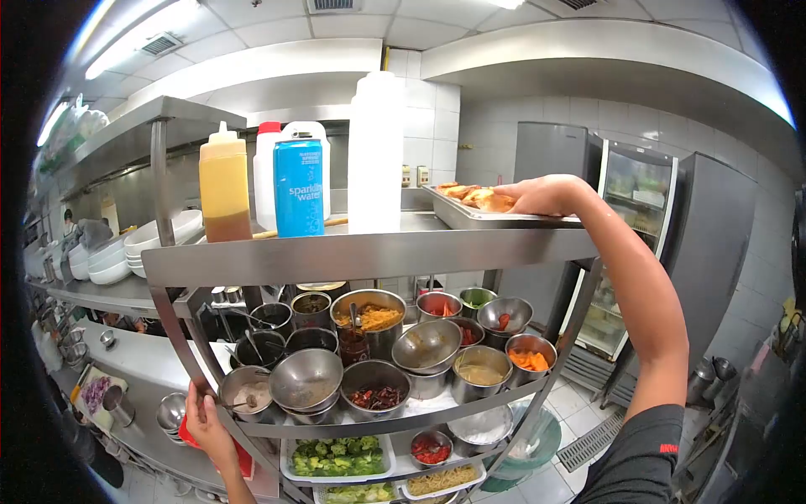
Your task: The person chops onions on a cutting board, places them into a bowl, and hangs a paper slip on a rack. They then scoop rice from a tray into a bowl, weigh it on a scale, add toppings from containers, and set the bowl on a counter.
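Note:
At the right end of the top shelf, my right hand (546, 195) reaches into a shallow metal tray (504, 222). Its fingers are closed on one of several golden-brown pieces of food (480, 197) that look like toasted bread; the fingertips are partly hidden. Low on the left, my left hand (207, 428) is beside the rack's slanting metal post (186, 344), fingers up and thumb apart, with nothing clearly in it. Close to it stands a metal pot of pale powder (252, 395) with a spoon. A red object (243, 460) lies behind that hand.
A yellow squeeze bottle (224, 181), a blue sparkling water can (300, 189) and a tall white bottle (377, 151) line the top shelf. Metal bowls of dried chillies (378, 397) and other ingredients crowd the middle shelf. Below sits a tub of broccoli (336, 458).

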{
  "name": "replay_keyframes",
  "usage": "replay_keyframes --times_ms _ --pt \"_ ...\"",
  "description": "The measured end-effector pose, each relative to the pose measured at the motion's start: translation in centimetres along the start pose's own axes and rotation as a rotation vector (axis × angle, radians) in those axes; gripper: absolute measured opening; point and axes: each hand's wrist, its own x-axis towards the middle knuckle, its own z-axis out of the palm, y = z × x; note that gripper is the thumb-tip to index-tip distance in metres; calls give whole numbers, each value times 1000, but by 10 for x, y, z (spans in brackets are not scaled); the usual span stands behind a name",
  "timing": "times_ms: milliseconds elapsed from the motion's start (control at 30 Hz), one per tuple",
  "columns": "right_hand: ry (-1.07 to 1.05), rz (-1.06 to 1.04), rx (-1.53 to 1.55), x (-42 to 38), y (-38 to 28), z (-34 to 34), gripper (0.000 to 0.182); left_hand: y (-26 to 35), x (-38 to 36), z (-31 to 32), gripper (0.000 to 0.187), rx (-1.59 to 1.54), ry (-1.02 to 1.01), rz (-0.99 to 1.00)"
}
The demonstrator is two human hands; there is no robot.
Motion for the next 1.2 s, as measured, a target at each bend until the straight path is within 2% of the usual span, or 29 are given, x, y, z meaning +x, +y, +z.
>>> replay_keyframes --times_ms 100,167,233,367,400,500,567,600,700,733,867,967,1067,1167,1200 --pt "-55 -175 -173 34 -1 -8 66 2 -3 1 39 -56 10 -40" --pt "0 -217 -148 17 -31 -1 63 1 -2 0 40 -89 2 -59" --pt "1 -344 -244 41 -30 4 62 -4 -1 -1 40 -119 0 -59" --pt "64 -417 -196 46 -26 9 52 -12 1 0 40 -161 3 -31" --pt "113 -475 -221 47 -26 8 42 -12 0 1 40 -172 5 -28" --pt "57 -318 156 28 -12 -7 35 -9 -1 1 40 -106 38 -55" --pt "67 -187 297 23 8 -33 27 -11 -1 3 40 -90 53 -42" --pt "75 -233 340 23 15 -34 34 -11 0 3 40 -80 56 -33" --pt "32 -160 381 13 25 -33 49 -11 0 3 40 -61 50 -43" --pt "17 -142 271 21 25 -30 66 -9 0 4 40 -22 62 -52" --pt "-24 178 5 41 4 -14 84 2 -2 9 39 36 85 -55" --pt "-130 123 -6 35 -12 -11 87 -2 -3 7 40 17 87 -59" --pt "-257 157 306 68 23 -18 90 -6 0 4 41 -33 79 -99" --pt "-443 43 463 76 63 -25 98 -6 -1 4 41 -100 74 -120" --pt "-440 90 444 71 59 -23 103 -5 -1 4 41 -84 72 -112"
